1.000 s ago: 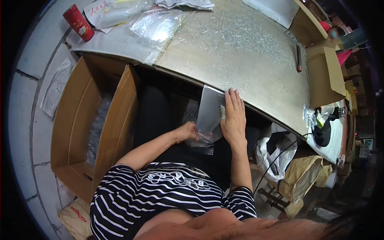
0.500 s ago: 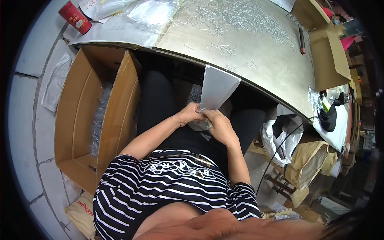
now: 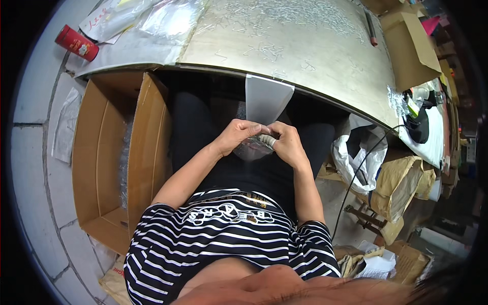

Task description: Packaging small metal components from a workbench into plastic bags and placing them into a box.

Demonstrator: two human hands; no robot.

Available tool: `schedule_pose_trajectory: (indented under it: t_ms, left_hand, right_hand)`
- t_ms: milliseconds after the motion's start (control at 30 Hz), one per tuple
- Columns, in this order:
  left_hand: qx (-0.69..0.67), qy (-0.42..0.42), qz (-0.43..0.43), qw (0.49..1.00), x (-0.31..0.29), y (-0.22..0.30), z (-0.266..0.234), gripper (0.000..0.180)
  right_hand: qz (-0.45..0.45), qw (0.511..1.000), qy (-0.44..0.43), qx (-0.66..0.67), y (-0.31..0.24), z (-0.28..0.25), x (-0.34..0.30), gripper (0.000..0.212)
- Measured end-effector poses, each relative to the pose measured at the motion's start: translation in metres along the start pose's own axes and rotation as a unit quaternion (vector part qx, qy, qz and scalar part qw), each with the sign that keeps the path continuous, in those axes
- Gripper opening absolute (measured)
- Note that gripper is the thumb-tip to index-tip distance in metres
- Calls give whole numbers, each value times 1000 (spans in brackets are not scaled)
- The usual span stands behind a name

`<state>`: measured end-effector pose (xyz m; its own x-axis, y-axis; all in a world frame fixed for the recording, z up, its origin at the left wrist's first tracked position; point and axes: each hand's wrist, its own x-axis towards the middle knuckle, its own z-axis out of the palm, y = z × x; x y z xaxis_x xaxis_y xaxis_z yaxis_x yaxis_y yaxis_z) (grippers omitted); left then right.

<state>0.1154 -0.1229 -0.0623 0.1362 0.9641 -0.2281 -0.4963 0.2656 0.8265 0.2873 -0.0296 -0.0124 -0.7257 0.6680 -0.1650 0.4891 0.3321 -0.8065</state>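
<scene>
A clear plastic bag (image 3: 250,151) is held over the seated person's lap, just below the near edge of a worktable (image 3: 348,84). Its upper part is gripped by both hands, which nearly meet. By the left hand (image 3: 235,136), the plastic is pinched narrowly between thumb and forefinger; by the right hand (image 3: 288,145), it is pinched from the other side, the fingers curled and one of them wound with pale wrapping (image 3: 267,141). What lies inside the bag cannot be made out.

Directly above the hands, a flat grey chute (image 3: 268,99) is set against the table's near edge and slopes down from it; whether its lower end is touched by the fingers cannot be told. Many small, thin metal pieces (image 3: 305,20) are scattered across the table's far half, with a few strays near its front edge. A dark rod (image 3: 370,28) is laid toward the table's right side, where an opened cardboard box (image 3: 409,51) is placed.

At the table's left end, a red can (image 3: 77,43) is seen. Below that end, a tall cardboard carton (image 3: 147,132) is partly filled with clear plastic packets (image 3: 123,168). Below the table's right end, a white bag (image 3: 351,152) is hung open.
</scene>
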Motion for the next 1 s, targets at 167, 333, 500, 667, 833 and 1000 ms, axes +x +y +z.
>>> schedule_pose_trajectory:
  t_ms: [167, 333, 500, 667, 833, 1000]
  left_hand:
    - [7, 77, 36, 996, -2, 11, 11, 31]
    - [91, 92, 16, 992, 0, 0, 13, 13]
    - [120, 118, 17, 986, 3, 11, 23, 10]
    - [212, 116, 5, 970, 9, 16, 32, 13]
    - [315, 134, 153, 927, 6, 24, 58, 14]
    - [237, 181, 59, 953, -9, -1, 21, 16]
  right_hand:
    - [-36, 993, 55, 102, 4, -9, 4, 23]
    - [-55, 987, 72, 131, -2, -3, 10, 18]
    - [-81, 981, 127, 122, -1, -13, 16, 5]
    - [-39, 959, 241, 144, -1, -29, 14, 5]
    - [-39, 886, 395, 242, 11, -69, 20, 9]
    - [-116, 811, 412, 400, 30, -161, 4, 13]
